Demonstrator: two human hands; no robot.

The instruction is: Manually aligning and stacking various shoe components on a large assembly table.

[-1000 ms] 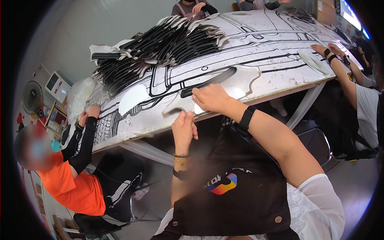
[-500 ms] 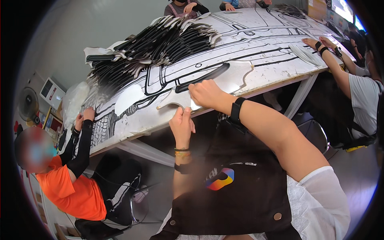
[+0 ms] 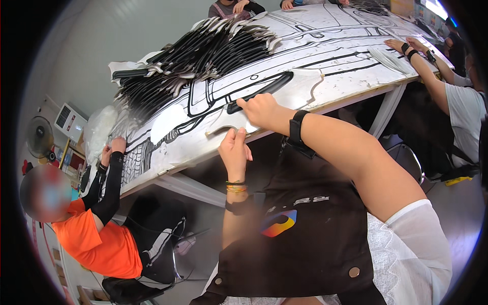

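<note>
A thin white cut-out sheet (image 3: 308, 81) with wavy edges lies at the table's near edge. A raised, curved black strip (image 3: 269, 89) is on it. My right hand (image 3: 264, 112) is closed, its fingertips at the strip's near-left end. What it may pinch is hidden beneath the fingers. At the sheet's curved lower edge, my left hand (image 3: 235, 152) is closed with thumb and finger together on the rim. Both my wrists wear black bands.
A big pile of similar black-strip pieces (image 3: 203, 53) stands at the far left of the drawing-covered table (image 3: 168, 155). A white sheet (image 3: 169, 123) lies left of my hands. A person in orange (image 3: 96, 234) works at left; another person's hands (image 3: 401, 47) are at right.
The whole view has shifted slightly. Both my hands stay in nearly the same place on the sheet, and the left hand keeps its grip on the rim.
</note>
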